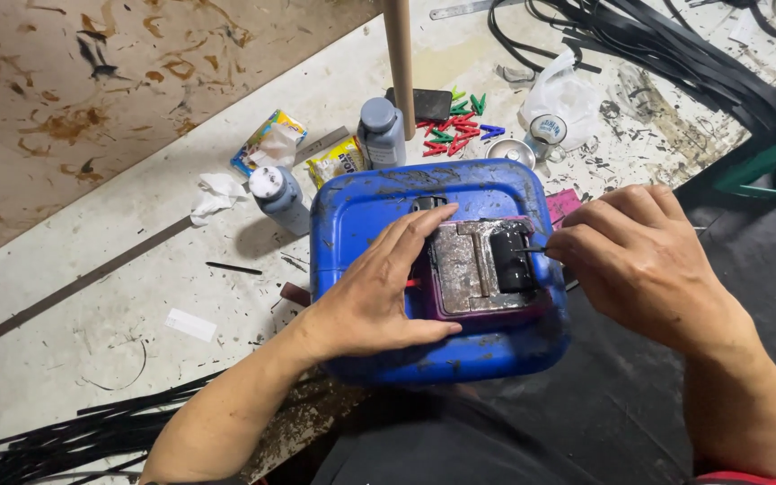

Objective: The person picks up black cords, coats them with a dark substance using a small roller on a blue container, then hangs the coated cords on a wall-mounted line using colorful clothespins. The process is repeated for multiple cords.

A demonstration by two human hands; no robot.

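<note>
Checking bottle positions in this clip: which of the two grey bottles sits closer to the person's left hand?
The white-capped grey bottle, left of the blue container, is closer to the left hand. The grey-capped bottle stands farther back, near the wooden pole.

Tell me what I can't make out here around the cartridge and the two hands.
Head view only:
- Thin tool in the right hand: the fingers cover all but its tip; kind unclear.
- Cartridge left edge: hidden under the left hand.
- Blue container underside and front: out of sight below its top.
- Two grey bottles: labels too small to tell.
- Black strips: cut off by the bottom edge.
</note>
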